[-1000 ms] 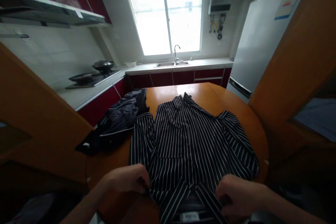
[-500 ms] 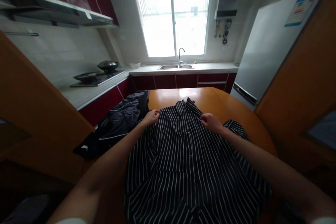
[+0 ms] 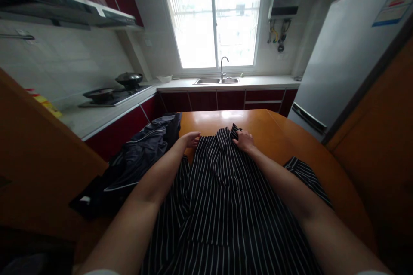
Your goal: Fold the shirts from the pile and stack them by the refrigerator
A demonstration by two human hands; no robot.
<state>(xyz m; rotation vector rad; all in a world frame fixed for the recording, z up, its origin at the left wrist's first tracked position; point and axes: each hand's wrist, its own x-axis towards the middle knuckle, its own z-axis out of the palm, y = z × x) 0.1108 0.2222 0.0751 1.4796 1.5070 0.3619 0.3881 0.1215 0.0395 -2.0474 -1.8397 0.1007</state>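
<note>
A black shirt with white stripes (image 3: 222, 197) is spread over the wooden table, its collar end away from me. My left hand (image 3: 192, 139) is beside the shirt's left shoulder edge; its fingers are apart and seem to hold no cloth. At the collar (image 3: 234, 129), my right hand (image 3: 244, 140) has its fingers closed on the fabric. One striped sleeve (image 3: 308, 176) lies out to the right, partly behind my right forearm. Another fold of striped cloth runs along my left forearm.
A pile of dark clothes (image 3: 142, 146) lies along the left side of the round-edged table (image 3: 271, 131). Beyond it are a counter with a sink (image 3: 208, 80), and a stove with a pan (image 3: 98, 94) and a lidded wok (image 3: 129, 79). A fridge (image 3: 342, 60) stands right.
My right hand has moved left from the right shoulder to the collar. My left hand has loosened its fingers at the left shoulder. The view has shifted a little closer over the table.
</note>
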